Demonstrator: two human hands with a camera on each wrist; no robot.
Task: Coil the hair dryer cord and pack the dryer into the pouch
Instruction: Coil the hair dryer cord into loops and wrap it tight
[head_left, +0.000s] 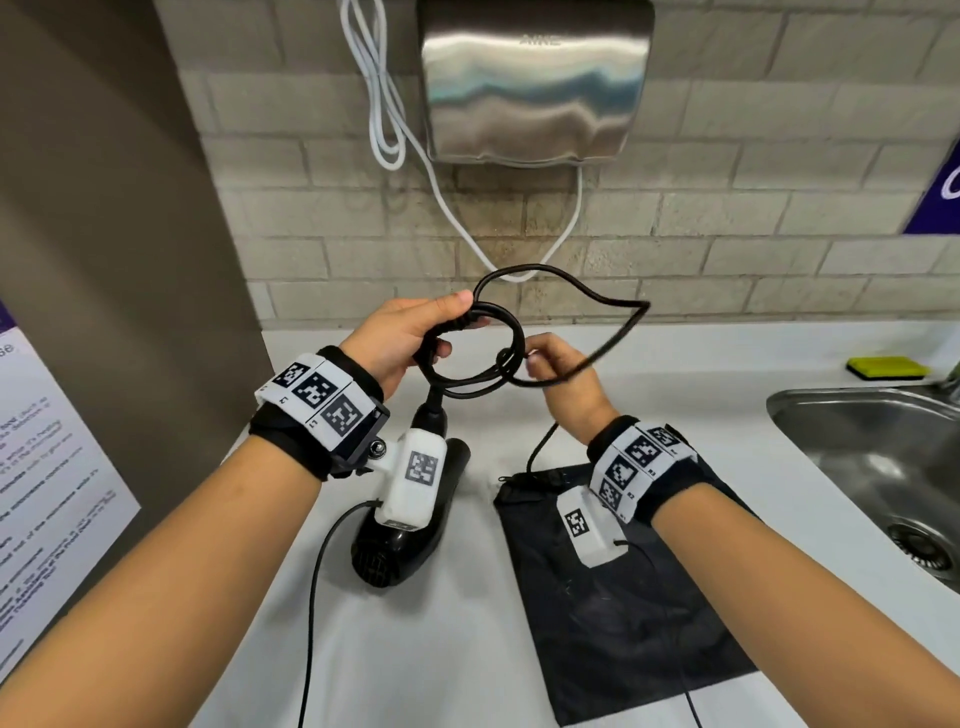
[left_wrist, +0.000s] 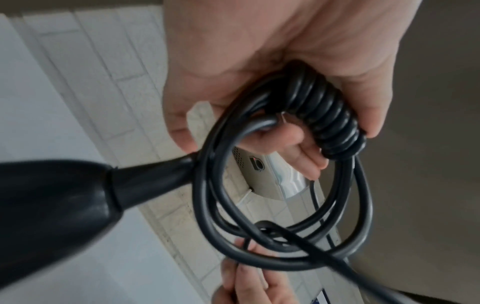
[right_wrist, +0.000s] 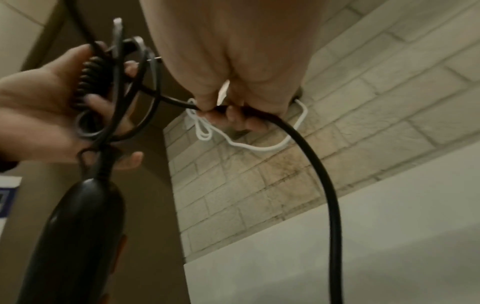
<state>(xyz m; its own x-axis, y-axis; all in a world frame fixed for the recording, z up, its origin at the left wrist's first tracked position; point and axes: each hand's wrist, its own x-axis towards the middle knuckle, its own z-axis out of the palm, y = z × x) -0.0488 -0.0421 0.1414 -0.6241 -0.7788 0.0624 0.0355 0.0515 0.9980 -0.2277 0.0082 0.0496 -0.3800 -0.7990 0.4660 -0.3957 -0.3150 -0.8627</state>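
Several loops of the black cord (head_left: 470, 358) are gripped in the left hand (head_left: 405, 338), the hair dryer (head_left: 410, 519) hanging below. A free strand is pinched by the right hand (head_left: 563, 371). The black pouch (head_left: 639, 613) lies flat on the counter (head_left: 415, 649), near right.

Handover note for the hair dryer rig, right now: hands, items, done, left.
Left hand grips the gathered loops of the cord. Right hand pinches the free run of cord, mid-wrap.
Hair dryer hangs below the left hand, over the counter. Pouch lies flat on the counter, right of the dryer.
Done: several loops.
Left: coil the remaining cord, then pack the dryer into the pouch.
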